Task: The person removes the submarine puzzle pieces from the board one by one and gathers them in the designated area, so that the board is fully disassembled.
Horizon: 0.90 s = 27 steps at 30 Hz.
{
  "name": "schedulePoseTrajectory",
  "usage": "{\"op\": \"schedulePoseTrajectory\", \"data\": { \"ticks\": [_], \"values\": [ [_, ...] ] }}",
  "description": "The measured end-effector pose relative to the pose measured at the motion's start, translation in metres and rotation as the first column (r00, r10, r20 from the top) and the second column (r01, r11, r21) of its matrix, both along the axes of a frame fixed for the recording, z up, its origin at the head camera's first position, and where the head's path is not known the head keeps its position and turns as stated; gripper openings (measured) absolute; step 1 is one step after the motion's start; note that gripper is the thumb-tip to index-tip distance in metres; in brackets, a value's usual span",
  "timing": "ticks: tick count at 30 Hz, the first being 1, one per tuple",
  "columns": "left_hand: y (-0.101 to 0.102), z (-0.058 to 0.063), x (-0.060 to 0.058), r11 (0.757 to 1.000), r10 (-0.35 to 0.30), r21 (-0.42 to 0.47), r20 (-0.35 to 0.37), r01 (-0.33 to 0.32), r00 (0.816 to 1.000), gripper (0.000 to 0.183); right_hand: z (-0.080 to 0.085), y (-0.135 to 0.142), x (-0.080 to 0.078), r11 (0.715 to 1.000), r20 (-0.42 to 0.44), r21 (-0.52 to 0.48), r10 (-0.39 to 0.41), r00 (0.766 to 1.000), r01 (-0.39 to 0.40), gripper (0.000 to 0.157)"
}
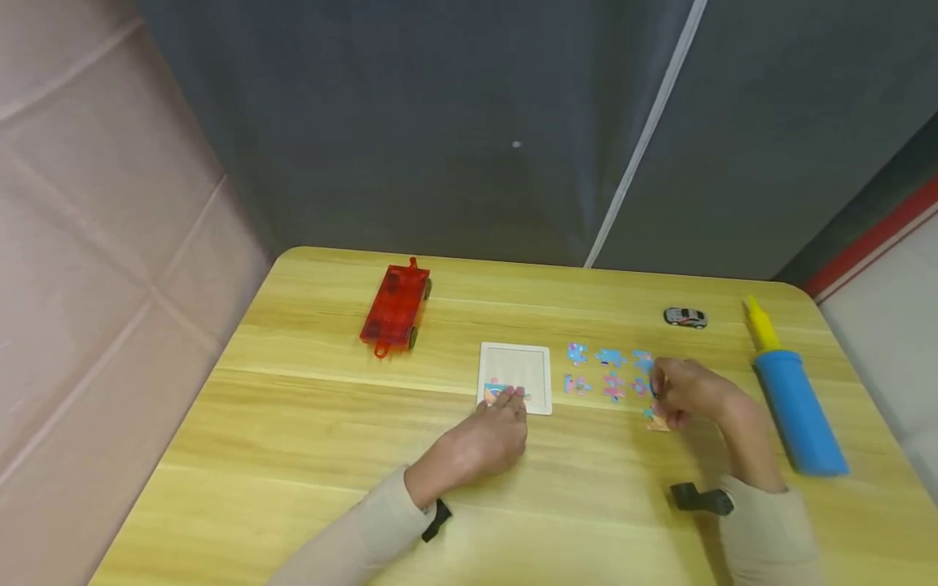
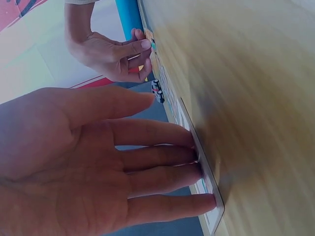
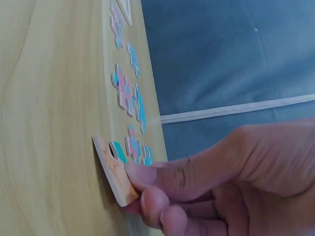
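My left hand (image 1: 493, 435) rests its straight fingertips on the lower part of a square white puzzle tray (image 1: 548, 382). Colourful puzzle pieces (image 1: 493, 391) lie inside the tray along its lower edge, partly hidden by those fingers. In the left wrist view the fingers (image 2: 167, 179) reach over the tray's rim. My right hand (image 1: 689, 391) pinches an orange puzzle piece (image 3: 115, 169) between thumb and fingers, tilted with one edge close to the table. Just beyond it, several loose pink and blue puzzle pieces (image 1: 613, 386) lie in rows to the right of the tray.
A red toy wagon (image 1: 396, 308) stands at the back left of the wooden table (image 1: 293, 456). Toward the back right is a small silver toy car (image 1: 685, 317). A blue hand pump (image 1: 802, 415) with a yellow nozzle lies right of my right hand. Dark cloth (image 1: 410, 130) hangs behind.
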<state>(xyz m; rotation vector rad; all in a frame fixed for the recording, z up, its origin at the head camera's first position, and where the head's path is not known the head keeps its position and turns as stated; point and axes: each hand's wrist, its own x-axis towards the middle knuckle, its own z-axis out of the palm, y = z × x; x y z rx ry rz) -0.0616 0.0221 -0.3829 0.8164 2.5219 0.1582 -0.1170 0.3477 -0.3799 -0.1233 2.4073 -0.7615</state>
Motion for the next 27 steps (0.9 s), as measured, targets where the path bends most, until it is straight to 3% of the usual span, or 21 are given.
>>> {"op": "schedulePoseTrajectory", "data": {
  "ticks": [6,12,20,27],
  "values": [
    [-0.002,0.003,0.000,1.000,-0.019,-0.016,-0.010,0.019,1.000,0.049,-0.003,-0.003,0.003,0.996,-0.039,0.089,0.000,0.999,0.003,0.014],
    [-0.002,0.004,0.003,0.998,-0.046,-0.055,-0.064,0.042,0.997,0.049,0.000,-0.005,0.005,0.988,-0.047,0.150,-0.018,0.999,0.025,0.012],
    [-0.002,0.005,0.004,0.995,-0.078,-0.075,-0.113,0.070,0.991,0.050,0.000,-0.013,0.007,0.989,-0.072,0.134,0.077,0.994,-0.067,0.038],
    [-0.003,0.006,0.004,0.998,-0.039,-0.057,-0.083,0.034,0.996,0.053,0.011,-0.026,0.015,0.985,-0.183,0.118,0.146,0.972,-0.126,0.029]
  ]
}}
